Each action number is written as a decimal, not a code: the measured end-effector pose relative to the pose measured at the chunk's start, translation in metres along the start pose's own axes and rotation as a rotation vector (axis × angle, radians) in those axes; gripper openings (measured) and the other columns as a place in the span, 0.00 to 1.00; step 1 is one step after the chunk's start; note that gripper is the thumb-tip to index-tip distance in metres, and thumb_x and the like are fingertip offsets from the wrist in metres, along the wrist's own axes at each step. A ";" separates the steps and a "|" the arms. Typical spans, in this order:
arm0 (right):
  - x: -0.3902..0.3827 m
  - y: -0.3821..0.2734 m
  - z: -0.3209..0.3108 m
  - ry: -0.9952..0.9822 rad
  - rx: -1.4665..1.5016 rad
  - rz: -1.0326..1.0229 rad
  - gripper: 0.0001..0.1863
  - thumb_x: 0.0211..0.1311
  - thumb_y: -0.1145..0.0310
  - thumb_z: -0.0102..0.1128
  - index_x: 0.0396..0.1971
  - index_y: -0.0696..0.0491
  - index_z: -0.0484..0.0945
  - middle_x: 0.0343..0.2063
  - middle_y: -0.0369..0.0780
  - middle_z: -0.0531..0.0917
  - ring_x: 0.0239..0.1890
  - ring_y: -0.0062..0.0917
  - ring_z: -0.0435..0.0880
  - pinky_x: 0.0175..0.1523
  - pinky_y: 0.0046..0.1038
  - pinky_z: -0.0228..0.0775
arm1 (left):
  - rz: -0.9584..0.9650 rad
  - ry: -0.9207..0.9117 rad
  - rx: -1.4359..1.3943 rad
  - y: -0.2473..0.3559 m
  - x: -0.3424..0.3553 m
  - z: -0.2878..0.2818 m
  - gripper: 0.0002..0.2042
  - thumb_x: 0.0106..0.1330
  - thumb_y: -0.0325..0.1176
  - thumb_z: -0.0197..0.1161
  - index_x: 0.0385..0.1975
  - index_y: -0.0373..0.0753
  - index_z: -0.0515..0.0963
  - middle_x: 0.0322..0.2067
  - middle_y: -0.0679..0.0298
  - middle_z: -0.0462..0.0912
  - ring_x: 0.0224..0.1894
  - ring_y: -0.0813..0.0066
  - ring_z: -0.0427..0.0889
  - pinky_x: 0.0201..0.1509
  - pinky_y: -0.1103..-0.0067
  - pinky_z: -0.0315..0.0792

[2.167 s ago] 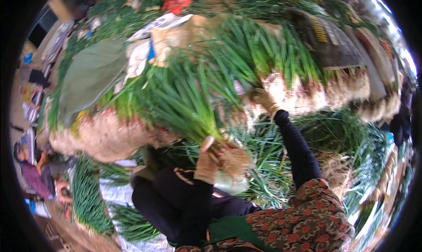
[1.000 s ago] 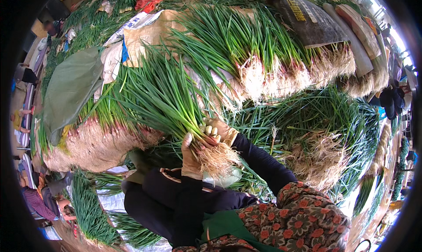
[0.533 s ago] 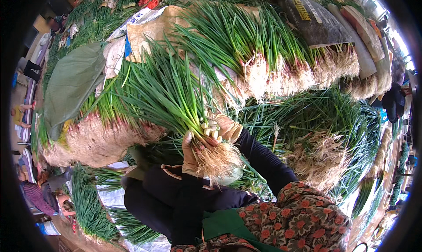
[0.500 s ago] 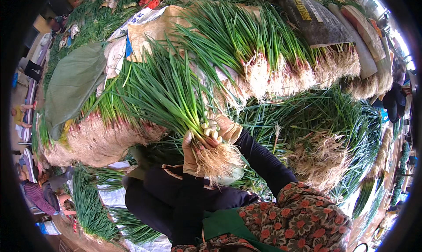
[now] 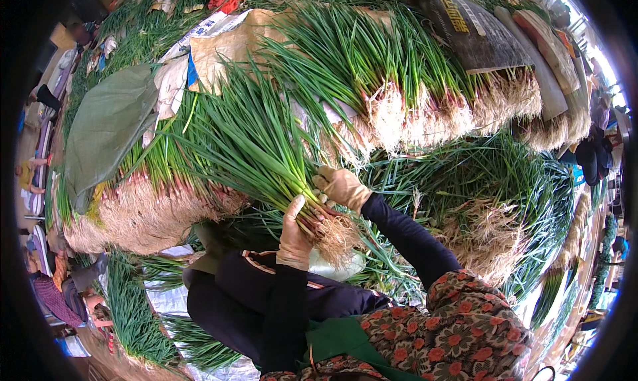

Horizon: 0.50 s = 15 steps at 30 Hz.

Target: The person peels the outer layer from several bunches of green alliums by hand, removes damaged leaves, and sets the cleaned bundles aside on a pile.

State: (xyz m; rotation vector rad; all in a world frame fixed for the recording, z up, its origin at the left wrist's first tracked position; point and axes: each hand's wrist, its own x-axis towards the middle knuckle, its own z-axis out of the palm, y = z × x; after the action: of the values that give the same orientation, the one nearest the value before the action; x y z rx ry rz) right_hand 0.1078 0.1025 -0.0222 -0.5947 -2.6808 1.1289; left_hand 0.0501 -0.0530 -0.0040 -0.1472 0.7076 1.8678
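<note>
A thick bunch of green garlic leans in front of me, its long leaves fanning up and to the left. My left hand, in a pale glove, is closed round the lower stems, thumb uppermost. Pale roots hang down beside that hand. From the right, my right hand, gloved too, has its fingers closed at the stems just above the whitish bulbs. Whether it pinches a single stalk or the bunch's edge is hidden.
More green garlic lies in rows ahead, roots toward me. A dark sack and a grey-green cloth cover parts of it. Loose stalks with a root heap lie to my right. Another person is at far left.
My left hand has turned, showing more of its back and thumb. My right hand has shifted slightly right and is more closed. The root end looks narrower and fewer white bulbs show.
</note>
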 end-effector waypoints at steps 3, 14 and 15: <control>-0.012 0.046 0.014 0.184 0.019 0.167 0.15 0.59 0.57 0.47 0.35 0.54 0.74 0.23 0.48 0.79 0.24 0.42 0.78 0.29 0.37 0.70 | 0.076 0.008 -0.015 -0.008 0.009 0.003 0.18 0.62 0.40 0.49 0.39 0.26 0.70 0.29 0.52 0.77 0.27 0.61 0.77 0.46 0.68 0.72; 0.030 0.053 -0.029 0.280 -0.161 0.314 0.16 0.59 0.56 0.47 0.35 0.53 0.76 0.26 0.47 0.81 0.26 0.35 0.81 0.33 0.35 0.72 | 0.092 -0.042 -0.115 0.005 -0.003 0.012 0.25 0.60 0.46 0.51 0.51 0.33 0.62 0.44 0.55 0.71 0.47 0.58 0.71 0.53 0.62 0.65; 0.036 0.069 -0.033 0.283 -0.217 0.320 0.16 0.57 0.55 0.49 0.34 0.53 0.74 0.23 0.47 0.79 0.26 0.38 0.80 0.32 0.36 0.70 | 0.073 -0.062 -0.119 0.000 0.001 0.017 0.25 0.60 0.46 0.51 0.51 0.33 0.62 0.44 0.55 0.71 0.47 0.58 0.71 0.53 0.62 0.65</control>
State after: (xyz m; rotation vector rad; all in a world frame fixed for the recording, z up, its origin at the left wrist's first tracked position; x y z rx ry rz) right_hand 0.1055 0.1829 -0.0481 -1.1593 -2.5327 0.7478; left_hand 0.0536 -0.0431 0.0093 -0.1409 0.5655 1.9765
